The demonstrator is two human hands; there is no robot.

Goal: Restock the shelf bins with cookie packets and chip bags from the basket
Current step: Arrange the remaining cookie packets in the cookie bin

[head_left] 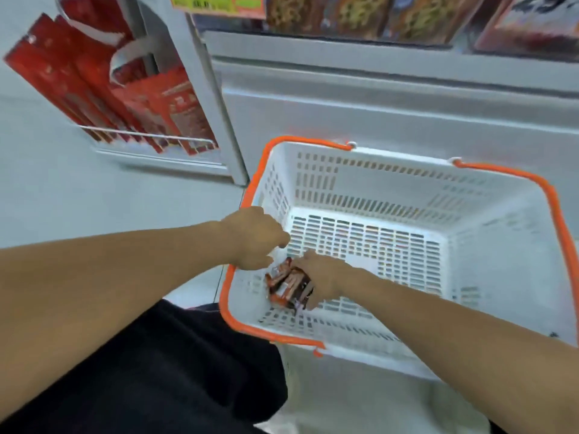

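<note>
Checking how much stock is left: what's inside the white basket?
Inside the basket is a small cluster of brown-and-orange packets in its near-left corner, gripped by the right hand. The left hand hovers beside them. Whatever lies under the hand is hidden.

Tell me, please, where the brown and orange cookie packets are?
In the near-left corner of the white plastic basket, the brown and orange cookie packets sit under the right hand.

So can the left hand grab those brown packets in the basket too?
Probably yes. The left hand hangs just above the packets at the basket corner, nothing between; the right hand covers only their right side.
</note>
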